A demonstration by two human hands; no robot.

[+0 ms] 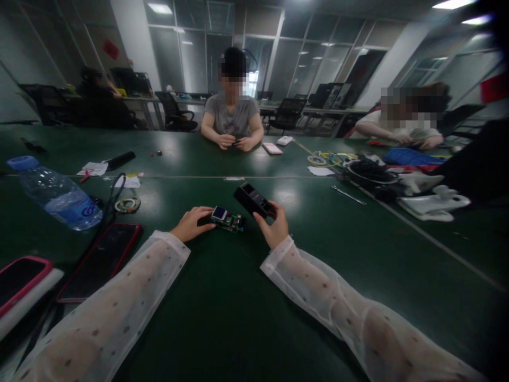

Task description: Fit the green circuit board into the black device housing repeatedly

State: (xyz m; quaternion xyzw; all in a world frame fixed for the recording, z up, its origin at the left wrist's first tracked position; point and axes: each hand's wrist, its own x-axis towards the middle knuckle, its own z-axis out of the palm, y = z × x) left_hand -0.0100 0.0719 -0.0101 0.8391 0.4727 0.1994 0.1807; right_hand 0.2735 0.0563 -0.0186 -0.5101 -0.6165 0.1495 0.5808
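Watching from beside the table (214, 313), I see the whole matter sitting between two hands: a green circuit board (229, 219) in front and to the left, a black casing (253, 199) just beyond it and to the right. The left hand (192, 224) has the board's left end pinched between thumb and fingers; the right hand (274, 225) grips the casing by its near end, its fingers closed round the sides. Both long axes slope alike, from far left down to near right, so the two pieces lie roughly parallel with a narrow gap between. Of the two hands, the left is clearly nearer the board. Whether the board rests on the table or hangs a little above it, I can't say from here.

The board is bare and knobbly, crowded with small parts, a shiny little screen (219, 213) at its left end. The casing is a plain oblong in dark, dull material, with openings in its face. Sheer white sleeves (133, 294) with dark spots crinkle along both forearms. Off right lies a slim, bright metal wrench (349, 194); left, a clear bottle (55, 193) with a blue cap.
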